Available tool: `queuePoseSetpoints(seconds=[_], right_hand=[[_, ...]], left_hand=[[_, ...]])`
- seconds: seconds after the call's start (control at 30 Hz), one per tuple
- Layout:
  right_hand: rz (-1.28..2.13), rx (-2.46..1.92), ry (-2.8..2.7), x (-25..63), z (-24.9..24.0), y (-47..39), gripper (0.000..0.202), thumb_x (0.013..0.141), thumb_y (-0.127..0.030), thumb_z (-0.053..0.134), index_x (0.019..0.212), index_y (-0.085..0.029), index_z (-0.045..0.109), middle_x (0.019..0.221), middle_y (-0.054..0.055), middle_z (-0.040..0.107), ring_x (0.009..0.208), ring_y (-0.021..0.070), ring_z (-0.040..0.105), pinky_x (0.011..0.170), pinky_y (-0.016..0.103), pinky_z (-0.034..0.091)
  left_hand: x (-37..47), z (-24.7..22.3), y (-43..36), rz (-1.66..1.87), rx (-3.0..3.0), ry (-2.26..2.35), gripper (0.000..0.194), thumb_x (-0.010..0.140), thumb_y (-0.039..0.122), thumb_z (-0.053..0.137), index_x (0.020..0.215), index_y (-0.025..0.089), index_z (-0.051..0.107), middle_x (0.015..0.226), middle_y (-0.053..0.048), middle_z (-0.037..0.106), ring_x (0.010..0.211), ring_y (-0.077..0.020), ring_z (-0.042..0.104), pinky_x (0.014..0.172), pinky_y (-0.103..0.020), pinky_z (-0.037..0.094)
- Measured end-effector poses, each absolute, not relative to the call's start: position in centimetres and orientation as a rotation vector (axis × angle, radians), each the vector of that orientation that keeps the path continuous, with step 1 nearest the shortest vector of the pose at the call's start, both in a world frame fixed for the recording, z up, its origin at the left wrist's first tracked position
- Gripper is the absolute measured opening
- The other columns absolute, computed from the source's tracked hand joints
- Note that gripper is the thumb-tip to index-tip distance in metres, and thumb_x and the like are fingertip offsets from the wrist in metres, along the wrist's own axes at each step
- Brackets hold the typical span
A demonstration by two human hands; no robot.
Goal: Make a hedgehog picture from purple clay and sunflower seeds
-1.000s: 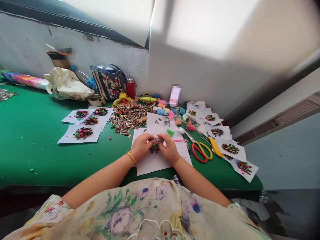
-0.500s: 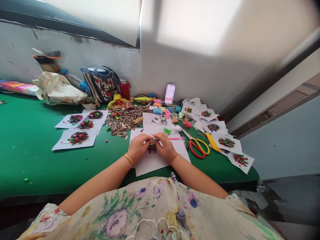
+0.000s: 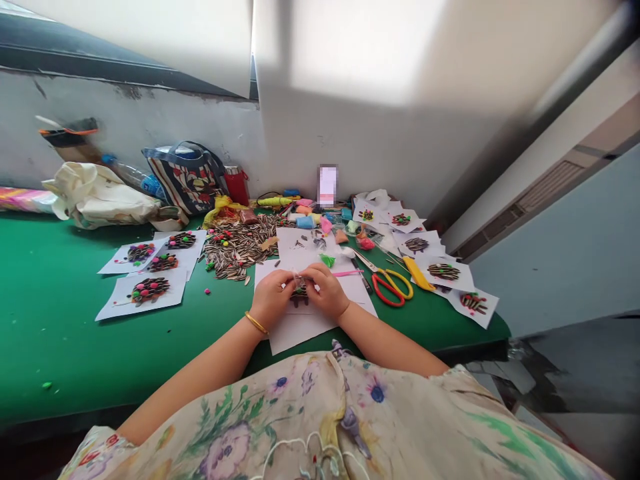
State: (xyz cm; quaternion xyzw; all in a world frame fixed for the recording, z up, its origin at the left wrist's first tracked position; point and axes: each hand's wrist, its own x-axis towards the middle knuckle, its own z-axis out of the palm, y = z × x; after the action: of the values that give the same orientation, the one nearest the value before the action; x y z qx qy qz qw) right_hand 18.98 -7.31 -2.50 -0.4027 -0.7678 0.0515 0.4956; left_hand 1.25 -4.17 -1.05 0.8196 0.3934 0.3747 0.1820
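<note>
My left hand (image 3: 273, 295) and my right hand (image 3: 325, 291) meet over a sheet of white paper (image 3: 285, 339), fingers pinched. Between their fingertips is a small clear plastic wrapper (image 3: 299, 279); what is inside it I cannot make out. Below the fingers, partly hidden, a dark hedgehog shape (image 3: 300, 301) stuck with sunflower seeds lies on the paper. A green lump of clay (image 3: 327, 260) and a pink stick (image 3: 347, 273) sit just beyond my right hand. Red-and-yellow scissors (image 3: 390, 288) lie farther right with blades partly apart.
A heap of sunflower seeds (image 3: 237, 250) lies behind my left hand. Paper cards with seed hedgehogs (image 3: 150, 290) are at left, more cards (image 3: 444, 271) at right. A yellow utility knife (image 3: 418, 274), clay packets (image 3: 306, 221), a phone (image 3: 327, 185) and bags (image 3: 187, 177) stand around.
The view has shifted slightly, so the background sits farther left. Both hands stay together over the paper, fingers still pinched on the plastic wrapper.
</note>
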Motion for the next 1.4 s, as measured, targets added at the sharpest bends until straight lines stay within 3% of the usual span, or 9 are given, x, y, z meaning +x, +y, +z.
queuePoseSetpoints(seconds=[0.63,0.87,1.1,1.4], right_hand=[[0.116,-0.985,-1.853,19.0,-2.4,-7.3,0.036,0.085,-0.009,0.047,0.115,-0.025,0.057,0.103,0.007,0.058,0.1,0.0205,0.058,0.09,0.04,0.054],[0.118,-0.987,-1.81,19.2,-2.3,-7.5,0.032,0.086,-0.009,0.048,0.112,-0.024,0.059,0.104,0.007,0.058,0.101,0.0202,0.057,0.092,0.04,0.052],[0.126,-1.029,-1.671,19.7,-2.3,-7.3,0.026,0.089,-0.012,0.048,0.11,-0.022,0.06,0.102,0.007,0.058,0.097,0.0197,0.057,0.085,0.038,0.053],[0.12,-1.172,-1.714,20.0,-2.9,-6.6,0.045,0.086,-0.013,0.047,0.13,-0.022,0.053,0.118,0.011,0.055,0.111,0.0235,0.055,0.095,0.042,0.05]], left_hand=[[1.1,-1.2,-3.9,1.079,2.31,1.047,0.017,0.09,0.024,0.056,0.097,0.022,0.071,0.093,-0.004,0.071,0.089,-0.0199,0.063,0.081,-0.031,0.048],[1.0,-0.9,-3.9,1.099,2.347,1.01,0.015,0.09,0.023,0.055,0.09,0.021,0.07,0.088,-0.004,0.068,0.086,-0.019,0.061,0.079,-0.031,0.048],[0.7,-0.9,-3.7,1.192,2.265,0.993,0.015,0.091,0.028,0.058,0.092,0.02,0.07,0.087,-0.004,0.07,0.085,-0.0189,0.062,0.078,-0.032,0.05],[0.3,-2.1,-3.0,1.231,1.901,1.001,0.029,0.086,0.023,0.058,0.113,0.02,0.069,0.096,-0.006,0.073,0.083,-0.0182,0.069,0.08,-0.033,0.054]])
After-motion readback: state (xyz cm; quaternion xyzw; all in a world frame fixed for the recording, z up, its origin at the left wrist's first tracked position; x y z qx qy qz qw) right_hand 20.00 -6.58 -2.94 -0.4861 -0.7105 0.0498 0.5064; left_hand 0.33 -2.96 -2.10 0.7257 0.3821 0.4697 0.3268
